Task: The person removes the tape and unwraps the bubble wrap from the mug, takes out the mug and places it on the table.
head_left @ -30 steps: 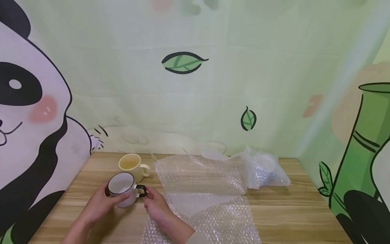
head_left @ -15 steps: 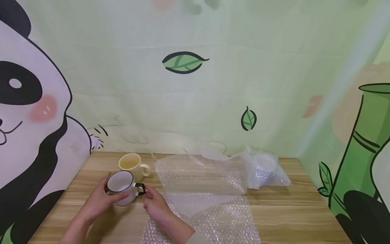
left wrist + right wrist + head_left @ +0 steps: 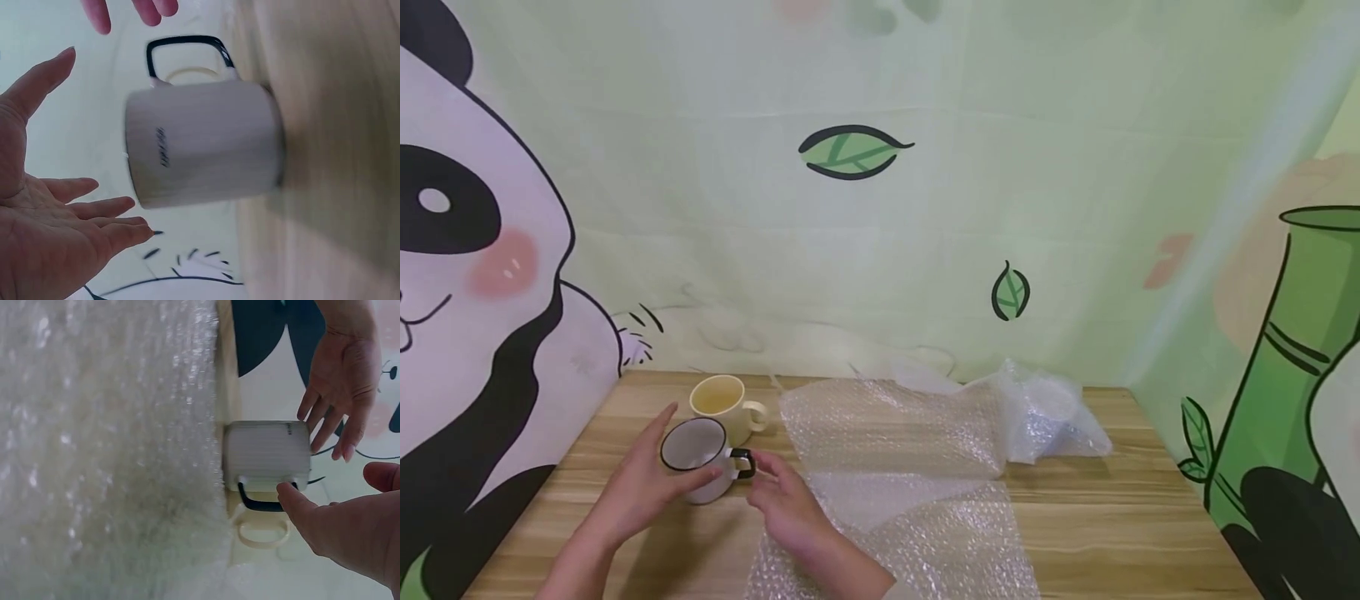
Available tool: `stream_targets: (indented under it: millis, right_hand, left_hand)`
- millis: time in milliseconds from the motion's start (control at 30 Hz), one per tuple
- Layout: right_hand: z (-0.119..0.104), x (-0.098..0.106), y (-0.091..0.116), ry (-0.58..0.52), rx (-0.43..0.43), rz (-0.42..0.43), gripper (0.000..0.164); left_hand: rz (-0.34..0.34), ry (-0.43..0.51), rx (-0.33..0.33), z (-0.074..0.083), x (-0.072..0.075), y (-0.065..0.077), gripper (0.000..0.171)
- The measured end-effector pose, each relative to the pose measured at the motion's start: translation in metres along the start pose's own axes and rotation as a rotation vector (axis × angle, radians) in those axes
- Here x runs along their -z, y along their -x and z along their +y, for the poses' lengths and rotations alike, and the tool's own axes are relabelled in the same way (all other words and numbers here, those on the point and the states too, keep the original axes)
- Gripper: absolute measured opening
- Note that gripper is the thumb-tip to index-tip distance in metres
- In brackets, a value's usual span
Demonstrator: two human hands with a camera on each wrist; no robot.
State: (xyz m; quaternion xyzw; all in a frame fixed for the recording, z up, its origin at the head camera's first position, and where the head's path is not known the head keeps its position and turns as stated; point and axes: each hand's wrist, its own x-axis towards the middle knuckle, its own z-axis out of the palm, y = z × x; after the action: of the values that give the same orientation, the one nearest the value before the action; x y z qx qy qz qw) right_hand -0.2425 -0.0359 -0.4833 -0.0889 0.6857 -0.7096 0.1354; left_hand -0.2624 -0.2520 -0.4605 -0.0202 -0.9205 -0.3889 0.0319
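A white mug [image 3: 706,446] with a dark rim and black handle stands upright on the wooden table, at the left of the head view. My left hand [image 3: 636,487] is beside its left side, thumb and fingers spread apart. In the left wrist view, a gap separates these spread fingers from the mug's wall. On the other side, my right hand [image 3: 793,508] has its loosely extended fingers right at the black handle. The right wrist view shows that handle [image 3: 259,503] with the right fingertips overlapping it and no finger curled through it.
Just behind the white mug stands a pale yellow mug [image 3: 718,396], handle to the right. Bubble wrap [image 3: 895,429] covers the table's middle, partly under the right forearm. A bubble-wrapped bundle [image 3: 1052,421] lies at the back right. A printed cloth backdrop [image 3: 925,233] rises behind the table.
My left hand has loosened from around the white mug and spread its fingers. My right fingers have let go of the handle and straightened. The mug has shifted slightly left and back.
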Motion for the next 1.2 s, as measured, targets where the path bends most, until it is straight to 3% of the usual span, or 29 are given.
stream_targets:
  millis: [300, 500, 667, 833, 1000, 1200]
  right_hand:
    - [-0.017, 0.021, 0.015, -0.040, 0.024, -0.026, 0.048]
    - [-0.029, 0.046, 0.021, -0.054, 0.031, -0.016, 0.045]
    - [-0.035, 0.069, 0.025, -0.046, 0.041, 0.004, 0.046]
    - [-0.038, 0.089, 0.029, -0.018, 0.025, 0.060, 0.045]
    - [-0.042, 0.106, 0.032, 0.020, 0.000, 0.116, 0.045]
    - [-0.044, 0.126, 0.031, 0.050, 0.019, 0.149, 0.045]
  left_hand:
    - [0.041, 0.030, -0.138, 0.034, -0.008, 0.014, 0.113]
    - [-0.018, 0.077, -0.128, 0.054, -0.022, 0.022, 0.110]
    - [-0.058, 0.157, -0.164, 0.063, -0.039, 0.024, 0.099]
    - [-0.113, 0.289, -0.120, 0.066, -0.058, 0.023, 0.088]
    - [-0.185, 0.429, -0.007, 0.068, -0.074, 0.023, 0.072]
    - [-0.196, 0.592, 0.099, 0.066, -0.097, 0.024, 0.057]
